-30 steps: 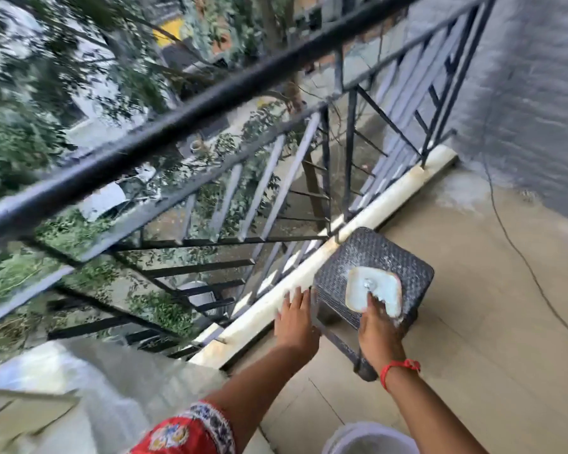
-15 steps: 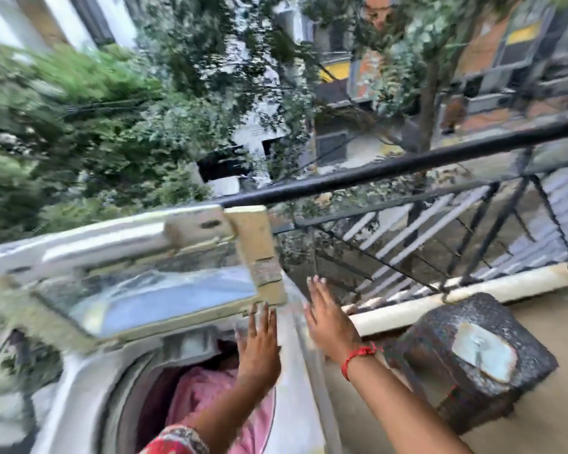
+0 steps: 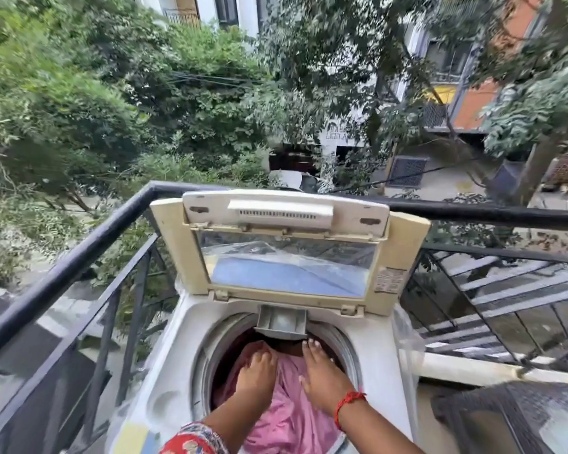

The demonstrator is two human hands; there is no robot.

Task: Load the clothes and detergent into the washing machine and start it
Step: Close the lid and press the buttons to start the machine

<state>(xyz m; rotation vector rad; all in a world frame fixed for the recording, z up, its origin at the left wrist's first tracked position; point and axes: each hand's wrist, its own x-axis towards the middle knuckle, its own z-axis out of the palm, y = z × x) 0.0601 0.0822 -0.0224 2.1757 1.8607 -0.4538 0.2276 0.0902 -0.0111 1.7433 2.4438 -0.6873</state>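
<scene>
A white top-loading washing machine [image 3: 174, 352] stands on the balcony with its cream lid [image 3: 289, 253] raised upright. Pink clothes [image 3: 289, 417] fill the drum. A grey detergent tray [image 3: 281, 322] sits at the drum's far rim. Both my hands are inside the drum opening, palms down on the pink clothes. My left hand [image 3: 256, 375] has its fingers curled into the fabric. Flat, with its fingers together, my right hand [image 3: 323, 375] reaches toward the tray; a red thread is on its wrist. No detergent container is in view.
A black metal railing [image 3: 79, 257] runs behind and to the left of the machine, with trees and buildings beyond. A dark woven stool [image 3: 512, 421] stands at the lower right on the balcony floor. Clear plastic wrap hangs at the machine's sides.
The view swung from the stool to the washing machine. Both hands left the stool, rose past the machine's rim and came down into the drum onto the pink clothes.
</scene>
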